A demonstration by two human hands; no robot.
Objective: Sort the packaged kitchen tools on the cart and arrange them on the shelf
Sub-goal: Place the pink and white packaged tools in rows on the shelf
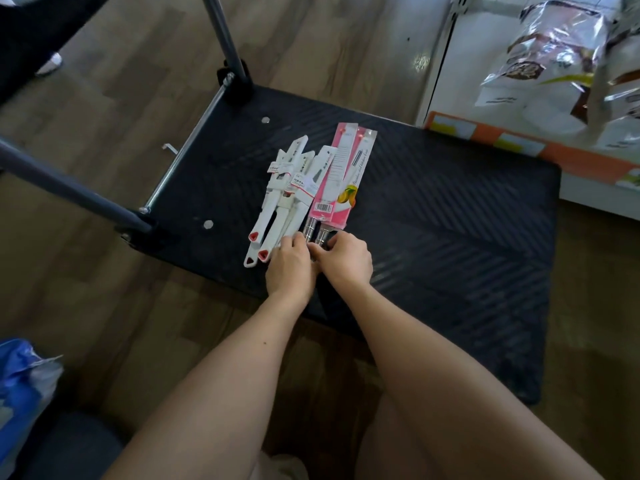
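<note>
Left hand against right hand, fingertips on tool handles

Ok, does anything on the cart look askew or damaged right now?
Nothing looks damaged or spilled. The white plastic-handled packaged tools lie fanned and overlapping, not squared, on the black ribbed cart deck, beside the pink-carded steel tools. The left hand and right hand are at the packs' near ends.

Single head-worn wide-angle view, looking steeply down-forward, close over black cart.
</note>
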